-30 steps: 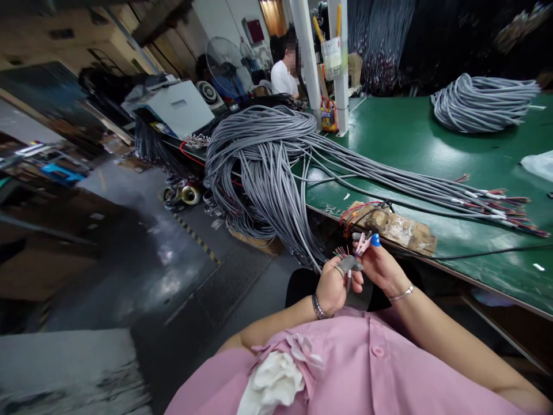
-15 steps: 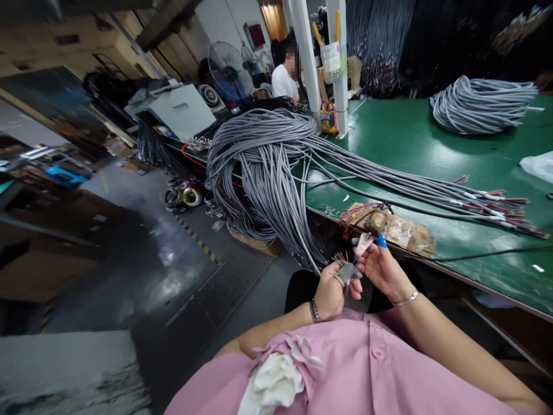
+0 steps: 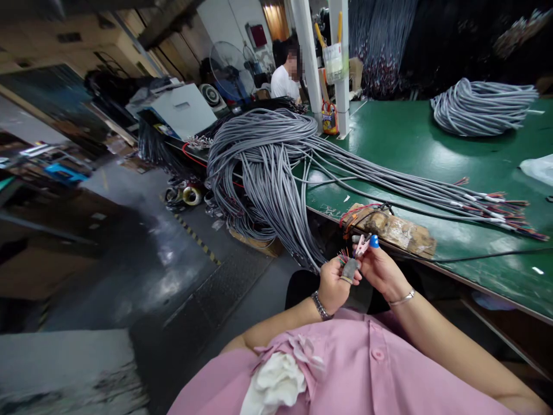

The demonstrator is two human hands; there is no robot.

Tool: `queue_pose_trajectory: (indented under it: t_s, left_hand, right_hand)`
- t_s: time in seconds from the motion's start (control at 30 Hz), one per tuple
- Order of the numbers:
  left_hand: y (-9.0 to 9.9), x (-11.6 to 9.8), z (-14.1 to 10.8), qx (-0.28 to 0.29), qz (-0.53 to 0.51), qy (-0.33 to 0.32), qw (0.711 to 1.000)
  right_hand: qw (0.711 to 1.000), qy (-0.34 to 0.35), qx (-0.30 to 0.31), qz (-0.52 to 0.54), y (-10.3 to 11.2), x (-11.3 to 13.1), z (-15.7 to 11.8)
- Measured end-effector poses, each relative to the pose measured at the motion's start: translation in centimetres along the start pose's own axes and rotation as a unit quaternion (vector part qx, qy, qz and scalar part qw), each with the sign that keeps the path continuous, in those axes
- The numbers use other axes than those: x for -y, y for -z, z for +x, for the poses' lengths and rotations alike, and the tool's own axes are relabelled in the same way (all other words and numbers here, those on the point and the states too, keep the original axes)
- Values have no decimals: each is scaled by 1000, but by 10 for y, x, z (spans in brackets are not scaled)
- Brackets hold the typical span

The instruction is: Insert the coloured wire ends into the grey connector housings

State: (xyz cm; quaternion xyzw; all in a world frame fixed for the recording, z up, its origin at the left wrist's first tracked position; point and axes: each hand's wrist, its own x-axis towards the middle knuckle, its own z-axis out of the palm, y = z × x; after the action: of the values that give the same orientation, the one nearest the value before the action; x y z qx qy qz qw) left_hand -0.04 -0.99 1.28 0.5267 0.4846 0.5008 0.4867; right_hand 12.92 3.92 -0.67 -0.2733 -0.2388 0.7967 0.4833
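Note:
My left hand (image 3: 336,285) is closed around a bunch of thin coloured wires (image 3: 343,257), whose loose ends fan out above the fingers. A grey cover sits on its thumb. Close beside it on the right, my right hand (image 3: 380,268) pinches a small pale pink, clip-like piece (image 3: 362,245) at the wires. One digit of this hand wears a blue finger cover (image 3: 374,241). The fingers of both hands nearly meet, so the exact contact between the clip-like piece and the wires is hidden.
A large bundle of grey cables (image 3: 268,150) drapes over the green table (image 3: 389,127), stripped ends to the right. A wooden block (image 3: 401,230) with wires sits at the table edge. Behind are a coiled cable (image 3: 484,106), a white post (image 3: 341,86) and a seated person (image 3: 285,80).
My left thumb has folded over the wires. My right hand has moved slightly left and turned, showing more of the pink piece's clip-like shape.

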Motion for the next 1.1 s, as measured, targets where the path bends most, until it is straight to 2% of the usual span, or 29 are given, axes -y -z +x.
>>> queue_pose_trajectory:
  t_s: [0.13,0.3,0.47,0.6,0.73,0.87,1.0,1.1]
  left_hand:
    - [-1,3,1,7,13,1,1000]
    - [0,5,-1,16,1,13,1000]
    - [7,4,-10,21,-32,42,998]
    - [13,0,-15,6,-63,62,996]
    - [15,0,-14,2,-81,63,995]
    - [13,3,-14,18,-81,57,995]
    - [12,8,-15,57,-59,50,995]
    - [12,11,-14,109,-37,62,991]
  right_hand:
    - [999,38,-36,-7,-4,-1,2]
    - [997,48,-53,0,0,-4,1]
    - [994,-4,-68,81,8,-5,-3]
    - [993,-30,-65,90,12,-4,-9]
    - [999,-37,3,35,8,-6,-21]
    - [995,-11,87,-49,-7,-10,-31]
    - [993,13,60,-97,-15,-11,-34]
    - [989,7,35,-143,-16,-9,-35]
